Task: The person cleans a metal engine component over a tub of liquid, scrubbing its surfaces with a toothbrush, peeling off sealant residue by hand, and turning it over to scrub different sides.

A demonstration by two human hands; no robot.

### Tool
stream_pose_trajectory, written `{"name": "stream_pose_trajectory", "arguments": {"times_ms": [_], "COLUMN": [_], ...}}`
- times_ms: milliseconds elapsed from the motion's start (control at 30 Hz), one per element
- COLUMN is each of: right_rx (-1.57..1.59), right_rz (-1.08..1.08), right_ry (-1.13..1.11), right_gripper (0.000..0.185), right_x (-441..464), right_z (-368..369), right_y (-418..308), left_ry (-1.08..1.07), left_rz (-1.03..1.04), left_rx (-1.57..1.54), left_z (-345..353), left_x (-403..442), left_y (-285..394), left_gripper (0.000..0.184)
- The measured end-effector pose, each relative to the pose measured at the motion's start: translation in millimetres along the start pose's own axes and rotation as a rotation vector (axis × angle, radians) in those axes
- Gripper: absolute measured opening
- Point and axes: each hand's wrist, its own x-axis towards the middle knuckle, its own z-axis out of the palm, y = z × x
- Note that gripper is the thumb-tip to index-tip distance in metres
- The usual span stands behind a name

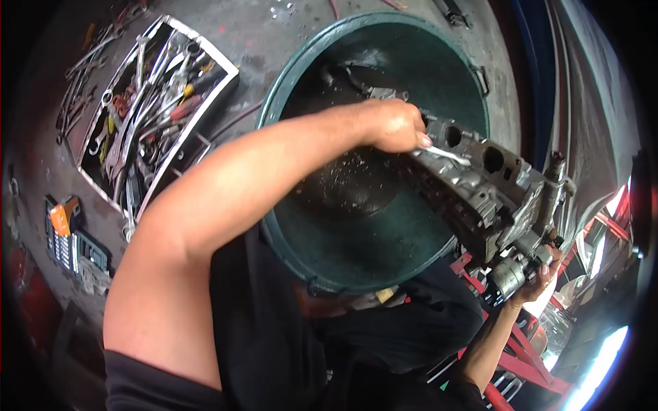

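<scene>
An engine cylinder head [473,185], grey metal with round dark ports, lies tilted across the right side of a green plastic tub [274,103]. My left hand [397,127] reaches over the tub, its fingers closed on a slim whitish tool [449,156] lying against the cylinder head; the tool's exact kind is unclear. At the lower right end of the casting, my right hand [538,277] grips it beside a round metal fitting [507,276]. Part of that hand is hidden behind the metal. Dark liquid [349,181] stands in the tub's bottom.
Left of the tub, a white-rimmed tool tray [205,48] is heaped with wrenches and screwdrivers. More wrenches [82,96] lie on the floor beyond it. An open socket case [75,246] with an orange item [63,216] sits farther left. Red metal framework [521,349] stands at lower right.
</scene>
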Motion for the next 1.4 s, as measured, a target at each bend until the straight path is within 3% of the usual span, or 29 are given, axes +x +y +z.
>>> {"name": "stream_pose_trajectory", "arguments": {"times_ms": [100,200,367,467,500,700,800,900,1033,1100,1167,1200,1233,1300,1400], "right_rx": [0.058,-0.033,-0.005,-0.008,-0.018,-0.012,-0.018,0.028,-0.046,-0.12,-0.205,-0.238,-0.256,-0.221,-0.126], "right_rz": [0.05,-0.031,-0.022,-0.049,-0.093,-0.08,-0.08,-0.059,-0.103,-0.13,-0.131,-0.195,-0.199,-0.26,-0.276], "right_ry": [0.014,-0.007,-0.014,-0.019,-0.01,0.003,-0.015,-0.003,-0.015,-0.031,0.003,0.006,0.018,0.055,0.045], "right_gripper": [0.05,0.049,0.048,0.047,0.046,0.046,0.047,0.047,0.046,0.046,0.054,0.049,0.049,0.045,0.036], "right_x": [2.2,1.4,-3.7,-3.6,-1.8,-2.6,-2.5,-2.2,1.1,1.5,-1.0,6.6,9.5,17.4,27.1], "right_z": [-3.8,-2.2,-1.3,7.7,14.3,22.2,18.7,21.4,18.6,13.5,5.6,10.5,16.1,20.4,25.0], "right_y": [2.4,3.0,1.9,-5.5,-6.8,-12.4,-8.9,-6.8,-6.3,-4.8,3.4,2.0,-3.4,-3.3,0.4], "left_ry": [-0.022,-0.034,-0.05,-0.058,0.024,0.07,0.113,0.036,-0.061,-0.209,-0.006,-0.051,-0.095,0.048,0.081], "left_rz": [-0.217,-0.224,-0.235,-0.175,-0.136,-0.209,-0.353,-0.513,-0.429,-0.647,-0.573,-0.597,-0.608,-0.595,-0.622], "left_rx": [0.254,0.257,0.177,0.233,0.174,0.179,0.13,0.123,0.366,0.368,0.435,0.472,0.517,0.568,0.582], "left_z": [5.4,-19.9,-5.3,-12.1,-3.6,15.8,13.6,23.7,23.6,12.6,33.7,38.5,46.4,58.0,36.0], "left_x": [20.5,-1.8,-13.1,-39.2,-44.4,-26.7,-37.2,-12.8,41.4,62.5,57.5,49.7,45.4,44.6,15.5], "left_y": [-40.8,3.5,-3.3,30.2,28.5,0.8,3.3,-31.3,-43.0,-54.2,-117.7,-124.3,-120.8,-101.5,-46.8], "left_gripper": [0.041,0.042,0.04,0.038,0.037,0.041,0.043,0.04,0.03,0.034,0.034,0.033,0.033,0.032,0.029]}}
